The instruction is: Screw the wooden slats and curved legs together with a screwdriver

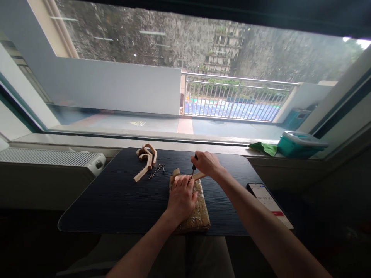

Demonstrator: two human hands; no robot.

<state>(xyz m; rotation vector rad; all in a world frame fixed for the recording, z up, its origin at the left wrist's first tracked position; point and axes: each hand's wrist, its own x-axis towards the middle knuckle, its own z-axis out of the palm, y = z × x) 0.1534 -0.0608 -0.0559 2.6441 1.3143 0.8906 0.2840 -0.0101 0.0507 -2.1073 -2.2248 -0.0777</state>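
Head view: right hand [205,164] closed round a screwdriver [193,167], shaft pointing down at a curved wooden piece [199,176] lying on the wrapped block [203,214] at the near edge of the black table [124,208]. Left hand [182,197] lies over block and piece, fingers close together, grip can't tell; loose screws [158,170] to its left.

Daylight enters through a wide window [185,67] at twelve o'clock, above a pale sill [179,144]; outside stand a weathered wall [162,42], a smooth low wall [121,88] at ten and a metal railing [237,98] at two. A white radiator [55,159] sits at nine, beside the dark bench [116,204] at six.
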